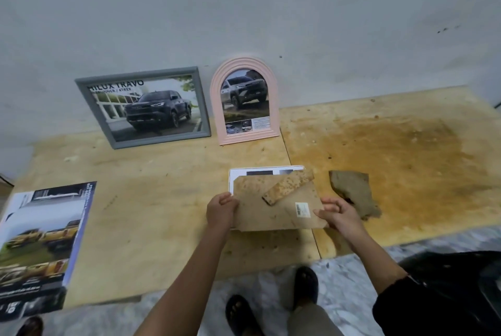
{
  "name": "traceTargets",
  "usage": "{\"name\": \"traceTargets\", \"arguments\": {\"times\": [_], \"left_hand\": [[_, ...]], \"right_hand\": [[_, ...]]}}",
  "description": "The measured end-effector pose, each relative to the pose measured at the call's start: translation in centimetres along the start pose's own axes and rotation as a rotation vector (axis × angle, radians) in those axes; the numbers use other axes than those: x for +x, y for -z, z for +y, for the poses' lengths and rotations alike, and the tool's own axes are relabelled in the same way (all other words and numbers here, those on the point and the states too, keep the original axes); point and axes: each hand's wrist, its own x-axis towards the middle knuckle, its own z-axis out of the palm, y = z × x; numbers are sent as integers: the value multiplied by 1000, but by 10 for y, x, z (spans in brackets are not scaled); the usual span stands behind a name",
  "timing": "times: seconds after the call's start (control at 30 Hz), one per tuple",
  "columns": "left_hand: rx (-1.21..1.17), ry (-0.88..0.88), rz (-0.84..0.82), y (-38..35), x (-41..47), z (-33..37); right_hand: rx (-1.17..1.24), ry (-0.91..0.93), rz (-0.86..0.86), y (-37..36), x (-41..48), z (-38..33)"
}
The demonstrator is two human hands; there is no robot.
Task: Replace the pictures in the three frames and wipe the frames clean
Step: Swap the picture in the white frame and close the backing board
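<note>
Both hands on the frame backing board (273,208), center of shot, lower-middle. Left hand (221,211) grips its left edge, fingers (226,197) curled over the rim, thumb side on top of the board. Right hand (337,213) holds the right edge near the barcode sticker (302,210); fingers (332,204) loosely bent, partly spread, thumb pressing the board's lower right corner. Board is tilted, near edge lifted off the tabletop (162,200). Stand flap (288,186) lies diagonally across the board's upper part. Under/behind the board: white-edged picture sheet (260,172), only top strip visible; 3rd frame itself not discernible.

Brown cloth (352,192) just right of the board, close to right hand; contact w/ hand can't tell.

Upper center: grey frame (141,107) and pink arched frame (245,101) lean on the wall (244,10), both w/ truck pics in. Brochure (38,246) flat at lower left, well apart from hands.
</note>
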Motion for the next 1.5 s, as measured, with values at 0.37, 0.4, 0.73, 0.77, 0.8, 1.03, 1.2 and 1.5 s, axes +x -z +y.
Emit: {"name": "traceTargets", "arguments": {"times": [0.37,0.4,0.73,0.77,0.8,1.03,1.2,1.5], "left_hand": [[134,-147,-180,5,-9,4],[173,-166,-182,6,-11,3],[459,-333,-90,9,-7,-14],[467,-335,-84,9,-6,-15],[470,-332,-80,9,-5,-16],[391,-258,-67,8,-12,-22],[325,-251,40,18,-16,-35],[358,-382,77,30,-17,-48]], "right_hand": [[-155,90,93,-24,2,-1],[-149,79,91,-25,2,2],[-347,121,142,-30,-3,16],[-363,123,160,-31,-2,15],[-369,117,176,-32,-1,15],[-369,85,204,-41,6,9],[-379,86,182,-57,2,13],[-318,86,255,-67,-2,23]]}}
